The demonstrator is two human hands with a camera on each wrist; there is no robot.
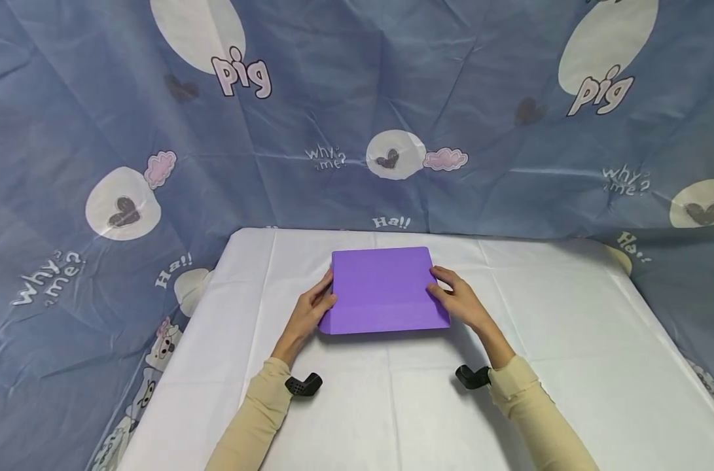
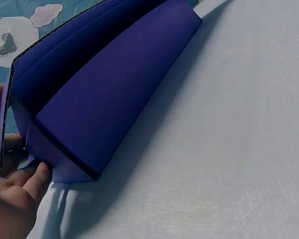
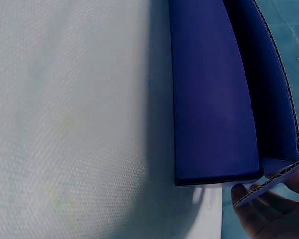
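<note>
A purple cardboard box (image 1: 386,288) lies in front of me on the white-covered table, lid uppermost. Its lid (image 2: 55,64) is lifted a little off the front wall (image 2: 119,94), which leaves a dark gap along the front; what lies inside is hidden. My left hand (image 1: 306,315) holds the lid's left side, fingers bent around the side flap. At the opposite end my right hand (image 1: 459,302) grips the right side, thumb near the top edge. In the right wrist view, a corrugated side flap (image 3: 269,186) stands out beside the right fingers.
White cloth (image 1: 362,405) covers the table. Behind and at the sides hangs a blue printed curtain (image 1: 309,196). A black wrist device (image 1: 303,384) sits at the left cuff, another black device (image 1: 472,377) at the right.
</note>
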